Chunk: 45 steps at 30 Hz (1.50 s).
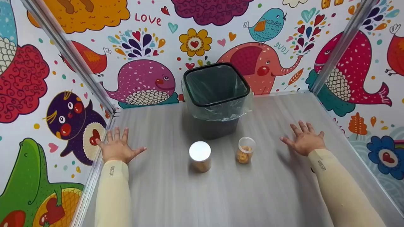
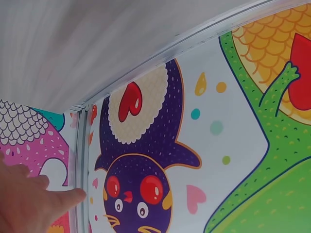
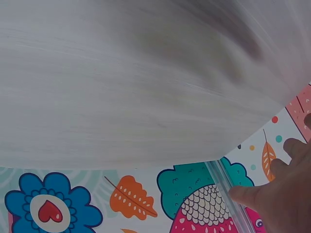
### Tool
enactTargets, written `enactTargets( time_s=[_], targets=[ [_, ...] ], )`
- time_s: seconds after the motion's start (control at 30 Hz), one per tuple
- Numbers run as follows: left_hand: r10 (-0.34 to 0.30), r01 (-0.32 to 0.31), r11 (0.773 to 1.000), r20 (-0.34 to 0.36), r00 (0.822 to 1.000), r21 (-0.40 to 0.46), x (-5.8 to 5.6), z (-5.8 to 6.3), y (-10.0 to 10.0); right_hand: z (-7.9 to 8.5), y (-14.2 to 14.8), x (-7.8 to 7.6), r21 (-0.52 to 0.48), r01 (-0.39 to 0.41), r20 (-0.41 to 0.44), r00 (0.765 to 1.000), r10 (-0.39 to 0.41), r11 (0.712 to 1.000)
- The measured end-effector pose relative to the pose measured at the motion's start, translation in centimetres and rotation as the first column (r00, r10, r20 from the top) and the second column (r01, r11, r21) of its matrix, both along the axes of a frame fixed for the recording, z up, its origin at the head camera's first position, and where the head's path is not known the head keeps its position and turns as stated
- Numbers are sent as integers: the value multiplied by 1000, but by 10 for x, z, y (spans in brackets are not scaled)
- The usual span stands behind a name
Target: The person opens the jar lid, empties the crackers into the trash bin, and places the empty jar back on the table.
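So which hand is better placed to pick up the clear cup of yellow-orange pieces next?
Probably the right hand: open, empty and nearer the clear cup. The left hand is empty too, but farther away, with the white-lidded jar standing between it and the cup.

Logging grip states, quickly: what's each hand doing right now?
Left hand: open, fingers spread, holding nothing.
Right hand: open, fingers spread, holding nothing.
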<state>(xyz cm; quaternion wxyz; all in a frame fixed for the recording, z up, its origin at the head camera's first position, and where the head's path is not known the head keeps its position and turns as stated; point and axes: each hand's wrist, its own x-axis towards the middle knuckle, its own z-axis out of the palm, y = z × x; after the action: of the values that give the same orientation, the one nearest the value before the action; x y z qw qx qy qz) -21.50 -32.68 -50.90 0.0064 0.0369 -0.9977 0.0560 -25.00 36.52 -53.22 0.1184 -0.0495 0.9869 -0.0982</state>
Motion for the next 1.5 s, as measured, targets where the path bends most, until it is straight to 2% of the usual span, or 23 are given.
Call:
enactTargets(
  time_s=[0.33,0.7,0.8,0.87,0.93,1.0,1.1,1.2,1.27,1.33,1.37,1.47,1.5],
  targets=[
    [5,-5,1000,-10,1000,-3,-6,-2,0,4,3,-8,-15,-4,-6,1000,3,1000],
    [3,-3,1000,-36,999,-8,-14,0,2,5,4,-17,16,-13,-29,999,14,1000],
    [-2,3,1000,-53,999,31,-14,-1,7,4,1,-15,15,-28,-57,998,29,999],
    [-8,19,995,-109,994,100,-12,-2,14,2,-1,-12,3,-55,-97,994,55,998],
    [-8,48,978,-193,981,204,-9,-3,25,-1,-6,-7,-11,-94,-147,985,92,995],
    [-6,106,943,-302,953,316,-4,-2,40,-5,-11,-1,-20,-141,-196,971,134,990],
    [-7,217,873,-433,901,438,6,5,72,-10,-20,7,-27,-206,-264,945,192,978],
    [-67,345,813,-513,856,470,19,9,111,-11,-30,14,-40,-264,-313,919,239,964],
    [-131,440,773,-564,816,457,29,8,140,-11,-38,18,-60,-301,-338,903,265,952],
    [-199,543,724,-626,754,425,42,3,171,-9,-47,22,-74,-337,-355,888,291,939],
    [-230,595,700,-664,711,395,48,0,187,-8,-52,23,-78,-353,-361,882,304,932],
    [-327,717,625,-731,599,307,68,-16,236,-4,-67,24,-77,-398,-381,859,341,914],
    [-357,744,601,-735,577,292,74,-23,251,-2,-72,23,-75,-408,-383,854,352,910]
  ],
)
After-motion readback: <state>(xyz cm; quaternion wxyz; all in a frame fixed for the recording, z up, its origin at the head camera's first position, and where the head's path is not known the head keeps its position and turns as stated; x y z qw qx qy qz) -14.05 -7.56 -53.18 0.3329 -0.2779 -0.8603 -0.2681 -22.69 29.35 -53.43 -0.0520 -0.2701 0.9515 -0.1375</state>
